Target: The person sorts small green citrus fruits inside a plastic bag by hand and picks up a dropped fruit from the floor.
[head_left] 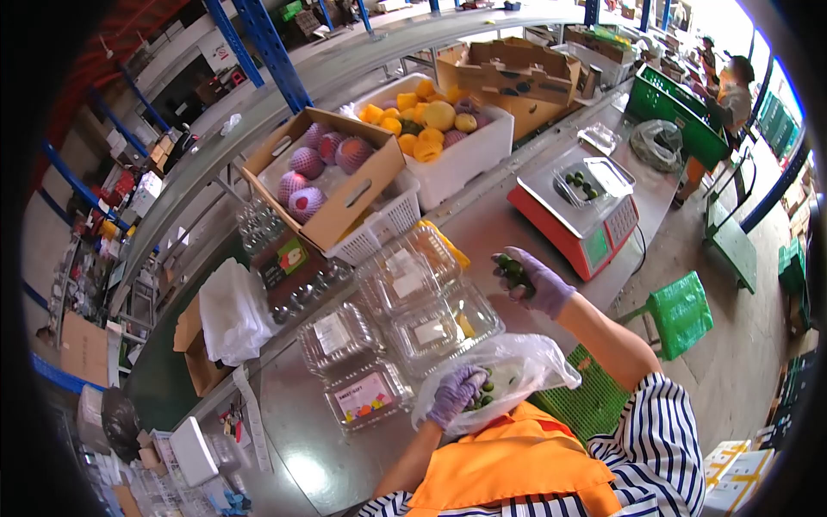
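My right hand [544,289], in a purple glove, is raised over the table with its fingers curled round a few small dark green fruits [514,271]. My left hand [457,395], gloved alike, is closed at the mouth of a clear plastic bag [536,366], with more small green fruits [486,394] at its fingertips. Beyond my right hand stands a red and silver weighing scale [564,207]. On its pan sits an open clear plastic box [596,191] holding several of the green fruits. Lidded clear plastic boxes [340,336] lie stacked beside my left hand.
Behind the boxes stand a cardboard box [366,191] of net-wrapped fruits and a white foam box [482,155] of yellow fruits. White bags [233,310] lie at the left. A green crate [676,116] is at the table's far end, near another person [734,99]. A green stool [680,314] stands right.
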Demonstrator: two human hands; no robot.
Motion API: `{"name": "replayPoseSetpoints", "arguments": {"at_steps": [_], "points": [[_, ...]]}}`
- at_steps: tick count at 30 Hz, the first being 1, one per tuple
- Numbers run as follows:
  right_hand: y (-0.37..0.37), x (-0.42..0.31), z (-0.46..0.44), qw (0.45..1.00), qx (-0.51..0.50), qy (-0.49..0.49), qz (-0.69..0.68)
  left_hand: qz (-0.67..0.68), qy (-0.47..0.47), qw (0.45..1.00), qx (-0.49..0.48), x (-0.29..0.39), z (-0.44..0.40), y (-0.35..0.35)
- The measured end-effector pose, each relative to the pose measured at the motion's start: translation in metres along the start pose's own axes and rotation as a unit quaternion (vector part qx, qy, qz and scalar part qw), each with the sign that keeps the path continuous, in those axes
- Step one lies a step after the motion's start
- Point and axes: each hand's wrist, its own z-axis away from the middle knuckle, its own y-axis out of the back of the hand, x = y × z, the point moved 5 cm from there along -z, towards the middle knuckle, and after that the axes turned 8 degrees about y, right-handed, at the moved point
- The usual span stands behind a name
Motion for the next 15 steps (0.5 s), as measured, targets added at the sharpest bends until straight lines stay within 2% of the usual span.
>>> {"name": "replayPoseSetpoints", "arguments": {"at_steps": [1, 3, 5, 7, 9, 11, 13, 14, 15], "points": [[0.007, 0.004, -0.031, 0.999, 0.026, -0.035, -0.011, -0.008, -0.001, 1.0, 0.001, -0.004, -0.002, 0.001], [0.0, -0.007, -0.096, 1.0, 0.024, -0.011, 0.013, 0.021, -0.005, 1.0, -0.006, -0.01, -0.001, 0.002], [-0.039, -0.044, -0.159, 0.999, -0.014, 0.05, -0.005, 0.055, -0.007, 0.998, 0.001, -0.018, 0.002, 0.004], [-0.083, -0.102, -0.232, 0.987, -0.003, 0.141, -0.074, 0.087, 0.015, 0.996, 0.0, -0.019, 0.006, 0.003], [-0.135, -0.151, -0.224, 0.981, -0.115, 0.154, 0.038, 0.063, 0.025, 0.998, -0.002, -0.024, 0.006, 0.006], [-0.133, -0.153, -0.254, 0.981, -0.024, 0.165, 0.095, 0.061, 0.032, 0.998, 0.007, -0.022, 0.009, 0.007], [-0.15, -0.132, -0.219, 0.966, -0.056, 0.21, 0.138, 0.06, 0.041, 0.997, 0.009, -0.021, 0.007, 0.005], [-0.146, -0.11, -0.206, 0.971, -0.103, 0.187, 0.105, 0.055, 0.05, 0.997, 0.006, -0.024, 0.005, 0.005], [-0.146, -0.087, -0.198, 0.955, -0.258, 0.137, 0.055, 0.044, 0.062, 0.997, -0.004, -0.026, 0.004, 0.005]]}}
